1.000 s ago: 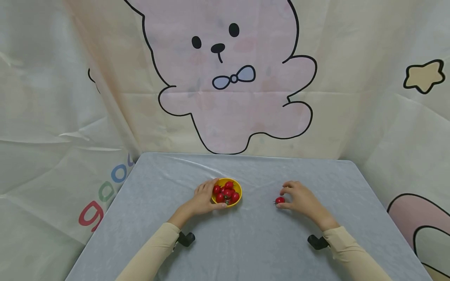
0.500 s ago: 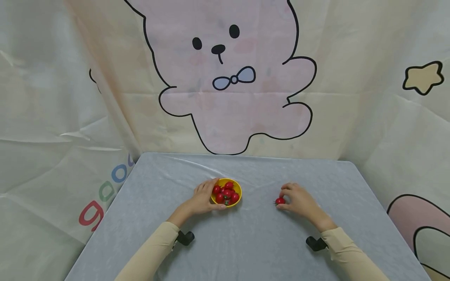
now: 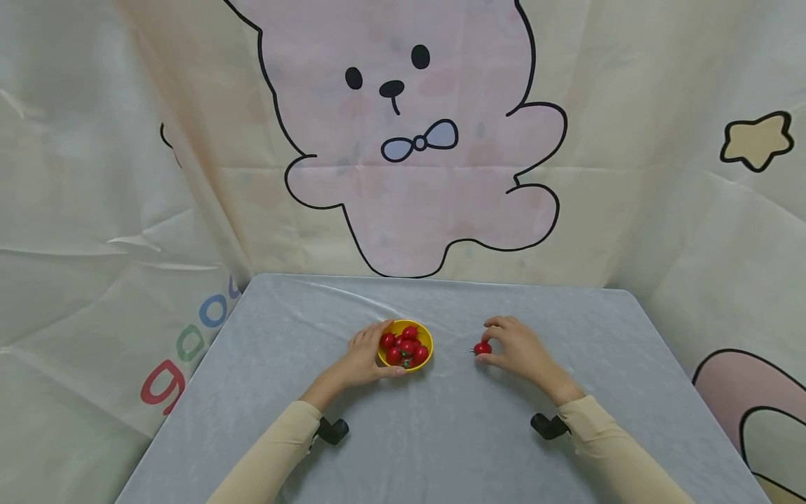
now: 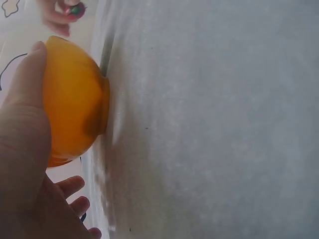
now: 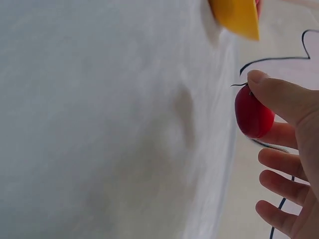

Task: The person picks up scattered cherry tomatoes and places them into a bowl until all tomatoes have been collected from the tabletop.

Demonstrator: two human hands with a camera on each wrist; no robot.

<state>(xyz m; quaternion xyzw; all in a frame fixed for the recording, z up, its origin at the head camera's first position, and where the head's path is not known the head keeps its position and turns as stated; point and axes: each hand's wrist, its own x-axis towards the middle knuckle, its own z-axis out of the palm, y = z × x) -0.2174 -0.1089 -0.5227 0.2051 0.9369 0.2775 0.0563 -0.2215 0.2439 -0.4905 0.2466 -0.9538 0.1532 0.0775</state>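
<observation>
A small yellow bowl [image 4: 75, 99] stands on the cloth, holding several red cherry tomatoes [image 3: 408, 346]. My left hand [image 3: 360, 360] grips its left side, the thumb along the near rim and the fingers round the far side. To the right of the bowl, my right hand [image 3: 518, 353] pinches one cherry tomato [image 5: 253, 113] between thumb and index finger. The tomato's green stem points toward the bowl, and in the right wrist view it hangs above the cloth with its shadow apart from it. The other fingers of that hand are spread loosely.
A grey-blue cloth [image 3: 441, 434] covers the table. Behind it hangs a pale curtain [image 3: 598, 210] with a cartoon bear, and further curtains close off both sides. A black wrist mount [image 3: 331, 430] juts out under the left sleeve, another [image 3: 549, 425] under the right.
My right hand has closed on the cherry tomato, lifted it off the cloth and moved left toward the bowl. The left hand and the bowl have stayed in place.
</observation>
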